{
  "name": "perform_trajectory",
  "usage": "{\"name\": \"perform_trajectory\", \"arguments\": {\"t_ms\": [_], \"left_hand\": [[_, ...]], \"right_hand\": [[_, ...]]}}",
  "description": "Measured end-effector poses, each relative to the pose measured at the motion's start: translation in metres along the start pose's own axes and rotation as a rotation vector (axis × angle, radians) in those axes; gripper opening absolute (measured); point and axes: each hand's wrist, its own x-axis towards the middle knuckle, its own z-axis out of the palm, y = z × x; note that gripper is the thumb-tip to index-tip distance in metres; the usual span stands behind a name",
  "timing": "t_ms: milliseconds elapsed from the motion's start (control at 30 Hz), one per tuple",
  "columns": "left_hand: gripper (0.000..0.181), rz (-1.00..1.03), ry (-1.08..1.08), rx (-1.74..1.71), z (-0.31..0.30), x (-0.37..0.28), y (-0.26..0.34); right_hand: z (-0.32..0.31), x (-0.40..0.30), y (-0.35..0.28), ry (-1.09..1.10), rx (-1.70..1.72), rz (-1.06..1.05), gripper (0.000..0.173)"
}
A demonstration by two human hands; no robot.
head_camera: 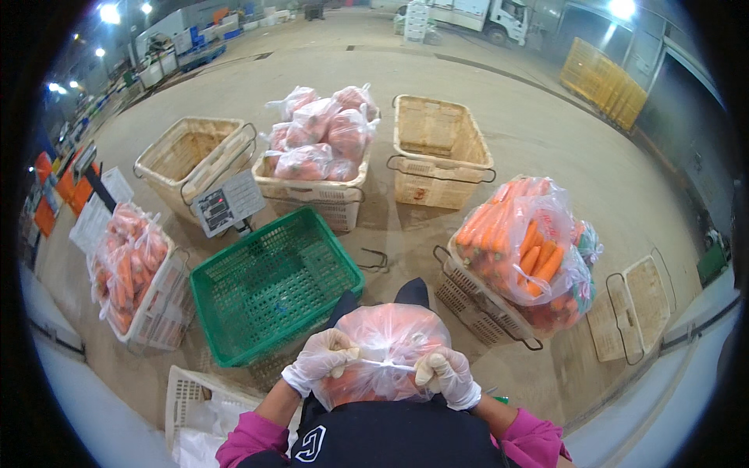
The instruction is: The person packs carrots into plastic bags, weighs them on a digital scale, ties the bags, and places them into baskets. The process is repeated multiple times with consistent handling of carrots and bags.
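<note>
A clear plastic bag of carrots (392, 327) rests against my lap, its neck twisted or knotted at the middle. My left hand (329, 358), in a thin clear glove, grips one end of the gathered plastic. The other end is pinched in my right hand (442, 373), gloved the same way. Between both hands the plastic is stretched into a tight white strand. Just beyond my left hand lies a green plastic basket (275, 286) with nothing in it, beside a digital scale display (228, 202). Right of my knees, a crate (480, 310) holds loose and bagged carrots.
A white crate of tied carrot bags (319, 134) stands ahead, between two empty crates (190, 149) (442, 134). Another crate of bagged carrots (137, 269) is at left. A crate with plastic bags (199, 403) sits at my left side. Far off stands a truck (491, 17).
</note>
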Motion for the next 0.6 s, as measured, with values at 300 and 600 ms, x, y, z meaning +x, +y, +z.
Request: {"name": "perform_trajectory", "arguments": {"t_ms": [300,600], "left_hand": [[0.079,0.248,0.120,0.288,-0.080,-0.012,-0.121],[0.077,0.050,0.047,-0.666,-0.032,-0.014,-0.113]], "right_hand": [[-0.112,0.059,0.083,0.217,-0.293,0.032,0.062],[-0.051,0.079,0.036,0.052,0.239,0.249,0.066]]}}
